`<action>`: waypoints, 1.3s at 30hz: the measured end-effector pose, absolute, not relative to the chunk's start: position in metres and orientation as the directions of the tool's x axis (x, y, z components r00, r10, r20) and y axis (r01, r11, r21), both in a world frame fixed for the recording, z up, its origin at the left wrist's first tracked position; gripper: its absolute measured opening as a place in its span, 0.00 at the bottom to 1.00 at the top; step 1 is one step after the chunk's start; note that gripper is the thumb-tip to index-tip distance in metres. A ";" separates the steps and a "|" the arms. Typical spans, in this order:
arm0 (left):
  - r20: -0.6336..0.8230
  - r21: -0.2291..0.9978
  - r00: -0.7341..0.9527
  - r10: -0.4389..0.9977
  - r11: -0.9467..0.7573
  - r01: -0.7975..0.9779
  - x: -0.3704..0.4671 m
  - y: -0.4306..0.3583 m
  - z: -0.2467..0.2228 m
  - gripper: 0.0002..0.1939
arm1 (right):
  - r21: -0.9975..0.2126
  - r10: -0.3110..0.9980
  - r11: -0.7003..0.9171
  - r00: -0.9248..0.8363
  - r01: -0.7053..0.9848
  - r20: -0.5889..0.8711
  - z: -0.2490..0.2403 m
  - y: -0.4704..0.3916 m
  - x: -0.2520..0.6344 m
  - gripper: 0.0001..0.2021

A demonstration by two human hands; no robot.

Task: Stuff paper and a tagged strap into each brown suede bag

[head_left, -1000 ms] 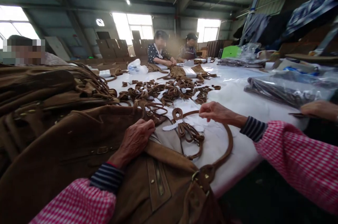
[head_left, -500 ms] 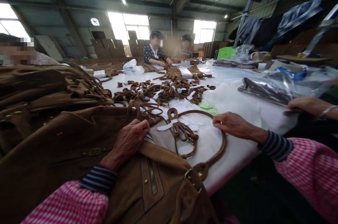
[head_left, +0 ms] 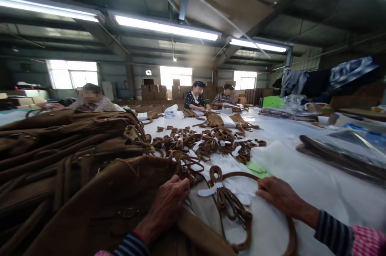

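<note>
View tilted up, right hand (head_left: 279,197) nearer strap (head_left: 230,207) (flat)

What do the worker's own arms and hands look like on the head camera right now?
Both hands are bare, with no gloves and no rings or watch that can be seen. The left hand comes out of a dark cuff with thin light stripes. The right hand has the same striped cuff, with a pink-and-white checked sleeve behind it at the picture's edge.

Dim workshop, ceiling striplights (head_left: 165,27), bright windows (head_left: 175,76)
</note>
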State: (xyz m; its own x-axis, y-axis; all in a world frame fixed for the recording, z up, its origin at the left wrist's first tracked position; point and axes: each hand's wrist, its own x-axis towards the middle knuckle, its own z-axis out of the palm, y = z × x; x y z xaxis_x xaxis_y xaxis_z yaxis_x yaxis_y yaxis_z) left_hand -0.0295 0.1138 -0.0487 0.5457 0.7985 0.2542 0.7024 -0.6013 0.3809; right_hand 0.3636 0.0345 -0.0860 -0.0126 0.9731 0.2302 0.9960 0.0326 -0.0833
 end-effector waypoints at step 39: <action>0.259 0.271 0.611 0.748 -0.663 0.697 -0.027 0.121 -0.046 0.12 | -0.525 0.991 -0.119 0.068 0.843 -0.116 -0.029 0.017 0.339 0.14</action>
